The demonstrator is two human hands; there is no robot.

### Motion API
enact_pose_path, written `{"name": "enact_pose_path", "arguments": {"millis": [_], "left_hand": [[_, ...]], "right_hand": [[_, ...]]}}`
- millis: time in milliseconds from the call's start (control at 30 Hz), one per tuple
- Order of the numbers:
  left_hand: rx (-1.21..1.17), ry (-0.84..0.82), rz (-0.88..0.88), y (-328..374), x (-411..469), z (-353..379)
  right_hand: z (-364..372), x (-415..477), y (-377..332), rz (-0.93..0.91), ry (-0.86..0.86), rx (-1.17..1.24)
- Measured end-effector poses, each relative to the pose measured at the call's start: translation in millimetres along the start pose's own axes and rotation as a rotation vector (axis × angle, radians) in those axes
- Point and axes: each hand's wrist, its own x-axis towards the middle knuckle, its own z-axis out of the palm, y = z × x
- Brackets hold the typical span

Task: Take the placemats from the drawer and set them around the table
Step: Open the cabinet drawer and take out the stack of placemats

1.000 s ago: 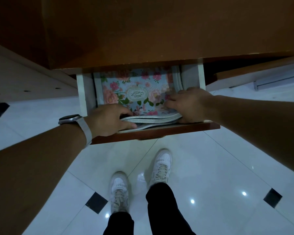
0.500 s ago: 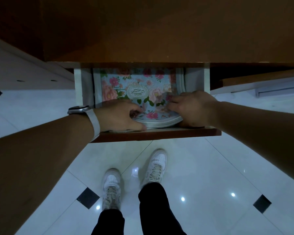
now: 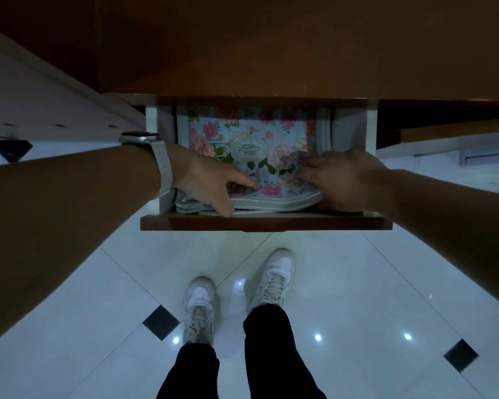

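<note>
A stack of floral placemats (image 3: 248,145) with white borders lies in the open drawer (image 3: 265,223) under the brown tabletop. My left hand (image 3: 208,180), with a watch on its wrist, grips the stack's near left edge, fingers on top and thumb down at the front. My right hand (image 3: 346,180) holds the stack's near right corner, fingers curled over the top mat. The near edges of the mats bow upward between my two hands.
The brown tabletop (image 3: 271,44) overhangs the drawer's back. The drawer has white side walls (image 3: 355,128) and a dark wooden front. My two white shoes (image 3: 274,277) stand on glossy white floor tiles with black diamond insets. A pale panel (image 3: 41,96) slants at the left.
My left hand has slid further over the stack's left edge, thumb now at the front. The right hand keeps its hold on the right corner. The camera view has shifted slightly.
</note>
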Motion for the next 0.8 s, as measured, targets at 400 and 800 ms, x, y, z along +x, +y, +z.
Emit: {"name": "enact_pose_path", "arguments": {"millis": [400,800], "left_hand": [[0.055,0.333,0.112,-8.4,-18.5,17.9],[0.066,0.651,0.175,-29.0,-31.5,44.9]], "right_hand": [[-15.4,41.7,-51.3,-0.033,0.013,0.541],[-37.3,69.6,-86.5,-0.162,0.050,0.382]]}}
